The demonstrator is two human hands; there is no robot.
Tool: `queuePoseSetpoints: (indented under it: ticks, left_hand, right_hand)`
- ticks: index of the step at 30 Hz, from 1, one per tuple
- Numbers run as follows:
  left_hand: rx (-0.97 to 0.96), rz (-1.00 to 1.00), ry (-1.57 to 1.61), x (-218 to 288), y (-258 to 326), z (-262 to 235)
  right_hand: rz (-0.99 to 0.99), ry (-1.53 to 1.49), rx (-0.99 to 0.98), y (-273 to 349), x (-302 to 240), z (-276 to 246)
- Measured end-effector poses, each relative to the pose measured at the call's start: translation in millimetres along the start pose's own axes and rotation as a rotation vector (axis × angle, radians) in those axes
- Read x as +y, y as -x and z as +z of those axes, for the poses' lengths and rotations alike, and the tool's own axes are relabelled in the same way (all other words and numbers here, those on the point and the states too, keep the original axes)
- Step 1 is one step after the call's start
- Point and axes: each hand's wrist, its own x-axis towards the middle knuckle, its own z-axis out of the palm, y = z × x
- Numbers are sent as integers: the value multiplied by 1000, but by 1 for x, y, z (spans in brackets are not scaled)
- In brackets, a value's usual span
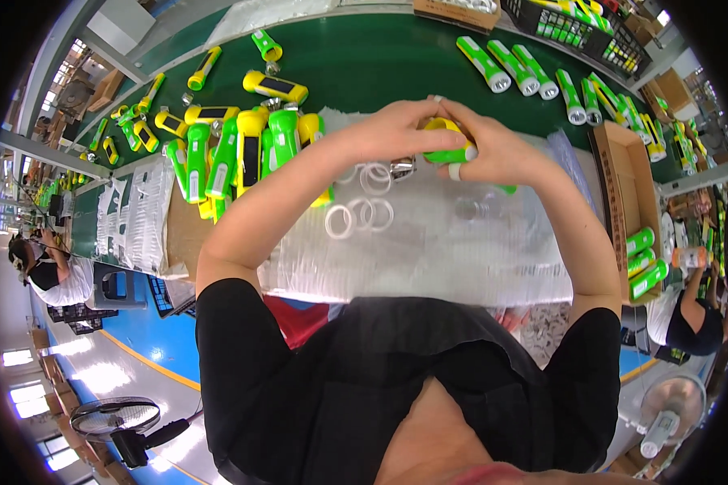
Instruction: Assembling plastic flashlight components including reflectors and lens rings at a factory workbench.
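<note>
Over the middle of the bench, my left hand (400, 131) and my right hand (493, 152) close together around a green-and-yellow flashlight (445, 139). Its round yellow-rimmed end shows between my fingers, and most of its body is hidden. Just below my left hand sits a small shiny metal part (402, 168). Several white rings (339, 221) lie on the plastic-covered work surface (429, 259), some overlapping. Clear round pieces (471, 207) lie under my right hand. Left of my left forearm, green and yellow flashlights (222, 158) are heaped together, some with a dark panel on the side.
Flashlights with silver lens ends (485, 65) lie in a row on the green bench (380, 61) at the far right. A cardboard box (619, 178) holding several flashlights stands right. A black crate (578, 28) is at the back. Other people (61, 271) work at both sides; fans (117, 420) stand behind.
</note>
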Motion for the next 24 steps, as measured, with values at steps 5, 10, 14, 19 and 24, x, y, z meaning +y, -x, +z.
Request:
queuePoseSetpoints:
  ticks: [5,10,14,19,24]
  left_hand:
    - [10,-84,70,-12,57,48]
    - [340,114,241,-38,85,85]
    - [536,502,-117,-31,96,111]
    - [522,669,-380,-26,101,121]
    - [387,742,-326,-33,84,133]
  right_hand:
    - [6,-217,226,58,12,58]
    - [349,-558,197,92,-22,92]
    - [168,-858,212,102,-38,131]
    - [165,-1035,204,115,-42,142]
    - [221,-1108,186,121,-33,146]
